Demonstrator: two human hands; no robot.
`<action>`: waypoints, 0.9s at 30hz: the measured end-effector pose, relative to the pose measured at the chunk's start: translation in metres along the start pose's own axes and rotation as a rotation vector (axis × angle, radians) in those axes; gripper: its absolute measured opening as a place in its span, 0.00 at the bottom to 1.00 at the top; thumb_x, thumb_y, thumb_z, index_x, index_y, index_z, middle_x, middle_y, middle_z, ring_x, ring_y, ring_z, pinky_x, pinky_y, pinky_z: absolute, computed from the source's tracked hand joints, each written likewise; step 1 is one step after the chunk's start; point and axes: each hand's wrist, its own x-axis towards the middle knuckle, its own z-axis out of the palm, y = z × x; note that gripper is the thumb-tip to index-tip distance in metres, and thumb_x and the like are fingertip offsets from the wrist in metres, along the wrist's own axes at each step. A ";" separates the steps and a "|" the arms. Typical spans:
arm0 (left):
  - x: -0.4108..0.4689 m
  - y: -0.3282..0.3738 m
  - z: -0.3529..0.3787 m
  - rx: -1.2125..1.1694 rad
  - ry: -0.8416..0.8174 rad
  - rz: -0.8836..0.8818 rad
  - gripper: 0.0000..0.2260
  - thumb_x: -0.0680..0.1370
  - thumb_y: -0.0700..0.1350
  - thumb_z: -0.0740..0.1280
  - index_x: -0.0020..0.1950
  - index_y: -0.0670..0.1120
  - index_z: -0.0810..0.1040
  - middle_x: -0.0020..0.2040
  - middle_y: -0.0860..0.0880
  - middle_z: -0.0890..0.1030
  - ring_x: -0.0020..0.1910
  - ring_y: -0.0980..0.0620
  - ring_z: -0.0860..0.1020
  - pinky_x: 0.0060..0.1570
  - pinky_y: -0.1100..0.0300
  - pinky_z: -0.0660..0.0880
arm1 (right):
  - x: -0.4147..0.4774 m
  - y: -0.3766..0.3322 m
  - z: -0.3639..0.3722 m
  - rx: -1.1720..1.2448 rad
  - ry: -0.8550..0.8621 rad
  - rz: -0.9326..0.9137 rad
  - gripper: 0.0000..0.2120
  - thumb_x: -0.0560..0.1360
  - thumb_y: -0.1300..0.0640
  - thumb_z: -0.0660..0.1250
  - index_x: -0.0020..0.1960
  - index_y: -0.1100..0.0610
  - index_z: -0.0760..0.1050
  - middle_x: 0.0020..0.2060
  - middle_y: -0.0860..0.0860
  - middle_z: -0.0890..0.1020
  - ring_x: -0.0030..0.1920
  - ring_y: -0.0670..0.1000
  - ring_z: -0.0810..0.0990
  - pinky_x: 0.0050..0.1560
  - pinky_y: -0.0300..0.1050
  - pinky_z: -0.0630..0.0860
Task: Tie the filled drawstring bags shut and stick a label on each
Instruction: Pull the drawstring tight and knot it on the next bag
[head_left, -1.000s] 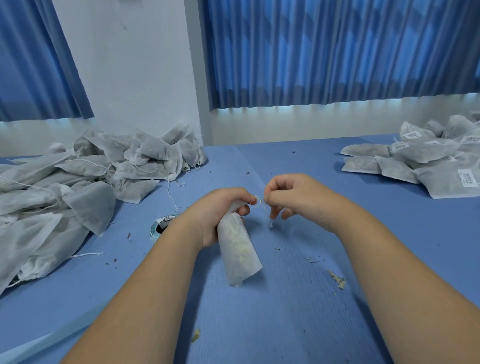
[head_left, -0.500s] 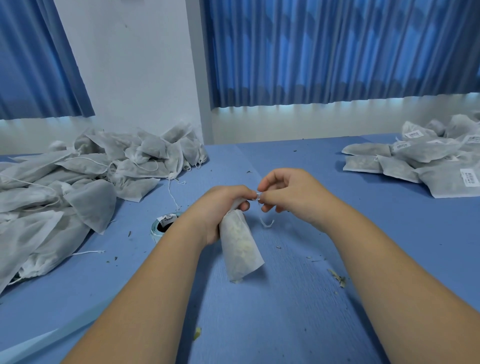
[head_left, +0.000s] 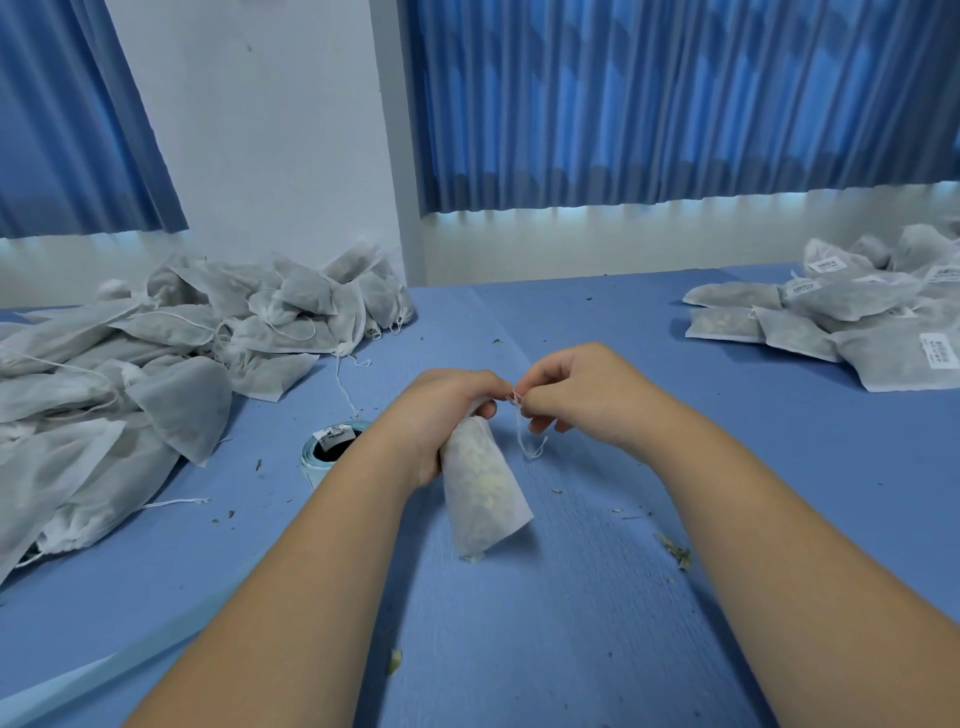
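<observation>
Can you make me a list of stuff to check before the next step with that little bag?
1. Left hand has a grip round the neck of the bag: ok.
2. Right hand pinches the string right by the neck: ok.
3. Knot finished: cannot tell, the fingers hide it.
4. Bag is filled: ok, pale bits show through the cloth.
5. Label roll is on the table beside the left forearm: ok.
6. Label stuck on this bag: not ok, none on the side that shows.
</observation>
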 end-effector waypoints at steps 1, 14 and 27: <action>0.000 0.000 0.000 -0.002 0.010 0.005 0.13 0.61 0.49 0.72 0.42 0.45 0.78 0.29 0.51 0.72 0.31 0.50 0.64 0.34 0.57 0.60 | 0.000 0.000 0.000 0.003 -0.010 0.011 0.06 0.73 0.64 0.67 0.40 0.57 0.82 0.32 0.48 0.83 0.33 0.42 0.82 0.36 0.36 0.75; 0.003 -0.007 -0.001 0.086 0.026 0.128 0.05 0.73 0.46 0.72 0.37 0.51 0.84 0.29 0.54 0.78 0.24 0.58 0.71 0.28 0.65 0.65 | -0.003 0.000 -0.005 0.042 -0.042 0.101 0.05 0.73 0.59 0.70 0.44 0.61 0.82 0.28 0.45 0.82 0.32 0.43 0.81 0.37 0.38 0.75; -0.001 -0.003 0.000 0.046 -0.060 0.000 0.10 0.77 0.46 0.70 0.36 0.47 0.79 0.32 0.52 0.75 0.29 0.52 0.69 0.32 0.60 0.65 | -0.002 0.001 -0.004 -0.004 -0.019 0.100 0.05 0.72 0.57 0.69 0.39 0.57 0.81 0.28 0.45 0.81 0.30 0.42 0.81 0.33 0.37 0.74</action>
